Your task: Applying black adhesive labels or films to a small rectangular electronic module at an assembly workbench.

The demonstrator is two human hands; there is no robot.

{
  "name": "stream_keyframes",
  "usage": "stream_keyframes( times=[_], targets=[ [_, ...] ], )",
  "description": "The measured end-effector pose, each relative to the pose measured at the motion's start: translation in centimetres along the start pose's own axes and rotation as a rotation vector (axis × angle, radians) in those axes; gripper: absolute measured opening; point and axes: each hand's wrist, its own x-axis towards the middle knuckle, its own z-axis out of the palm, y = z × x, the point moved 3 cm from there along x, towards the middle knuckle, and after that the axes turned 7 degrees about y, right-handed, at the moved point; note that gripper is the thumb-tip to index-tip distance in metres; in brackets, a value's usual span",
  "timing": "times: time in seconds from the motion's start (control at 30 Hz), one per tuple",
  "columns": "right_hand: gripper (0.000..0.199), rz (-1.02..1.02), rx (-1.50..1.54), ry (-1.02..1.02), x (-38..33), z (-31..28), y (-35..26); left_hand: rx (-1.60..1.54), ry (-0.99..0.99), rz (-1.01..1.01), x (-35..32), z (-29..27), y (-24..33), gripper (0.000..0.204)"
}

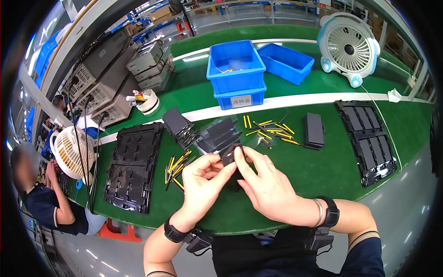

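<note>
Over the near middle of the green table, my left hand [203, 187] and my right hand [269, 182] meet at the fingertips. Both pinch a small, flat black piece [227, 158], mostly covered by the fingers; its exact kind does not show. Just beyond it lies a clear plastic bag [217, 135] with dark sheets in it. A stack of black rectangular plates [178, 123] leans behind my left hand, and another black stack [314, 131] sits to the right. Loose yellow-and-black strips [174, 170] lie left of my left hand, with more such strips [279, 131] beyond my right.
Black moulded trays flank the work area, one left [131, 171], one right [367, 143]. Blue bins [236, 76] and a white-blue fan [349, 48] stand at the back. Grey electrical units [108, 87], hanging cables and a small fan [73, 152] are left, near a seated person [57, 207].
</note>
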Motion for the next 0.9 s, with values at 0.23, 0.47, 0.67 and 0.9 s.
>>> stream_keyframes(
  times=[0.23,0.47,0.67,0.9],
  targets=[
    [0.036,0.453,0.911,0.154,1.1,-1.7,3.7,-0.013,-0.075,-0.052,0.6,-0.6,0.3,0.014],
    [0.026,0.645,1.221,-0.057,1.1,-0.7,4.2,-0.132,-0.101,-0.024,-0.1,0.2,0.6,0.02],
    [0.014,0.61,1.192,0.146,0.8,-0.3,3.8,-0.164,-0.048,-0.014,-0.4,-0.4,0.0,0.024],
    [0.021,0.16,0.702,0.282,1.4,-1.6,1.7,0.057,-0.089,0.222,-0.8,0.7,1.2,0.03]
  ],
)
